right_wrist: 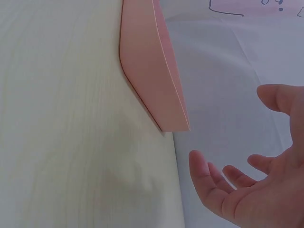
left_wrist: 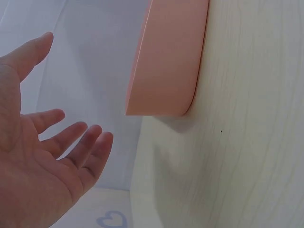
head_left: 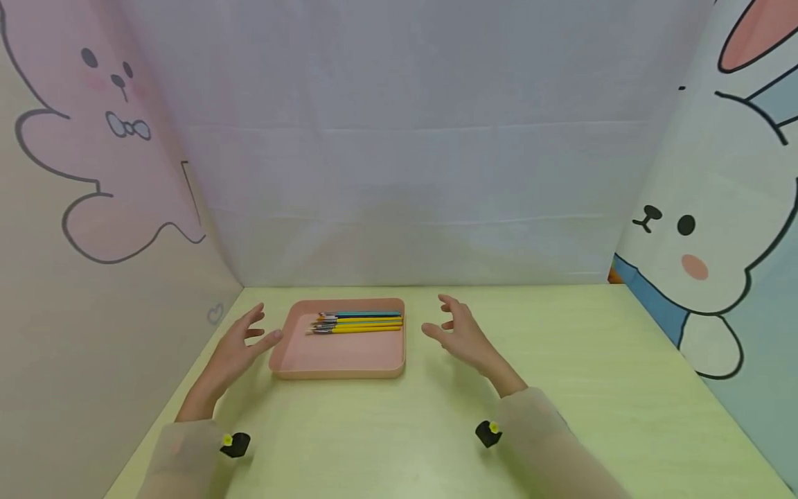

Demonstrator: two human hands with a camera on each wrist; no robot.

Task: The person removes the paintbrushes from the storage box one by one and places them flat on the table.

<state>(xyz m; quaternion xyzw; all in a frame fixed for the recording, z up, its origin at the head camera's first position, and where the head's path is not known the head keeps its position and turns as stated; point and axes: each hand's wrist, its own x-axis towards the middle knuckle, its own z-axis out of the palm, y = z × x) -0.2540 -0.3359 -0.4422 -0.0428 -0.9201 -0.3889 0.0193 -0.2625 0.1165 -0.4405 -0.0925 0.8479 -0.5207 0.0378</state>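
1. Your left hand [head_left: 240,344] and right hand [head_left: 464,336] flank the shallow pink tray with rounded corners [head_left: 337,360], which sits left of centre on the pale, wood-grained table [head_left: 374,436]. Judging by that, the step is a two-sided reach around the tray, with no grip made.
2. Both hands are spread, fingers loosely bent and thumbs apart, holding nothing. The wrist views show each one apart from the tray; the left looks nearer.
3. The slim paintbrushes with yellow, teal and dark handles [head_left: 361,324] lie bunched inside the tray, bristles to the left, handle ends close to its right wall.
4. The next move, if you mean to grip the tray, calls for bringing both palms in evenly and keeping it level; a tilt could roll the brushes.
5. Mind the patterned left panel [head_left: 125,333], near your left hand, and the white back curtain [head_left: 399,173] at the table's far edge. You have most room in front of the tray and to its right.
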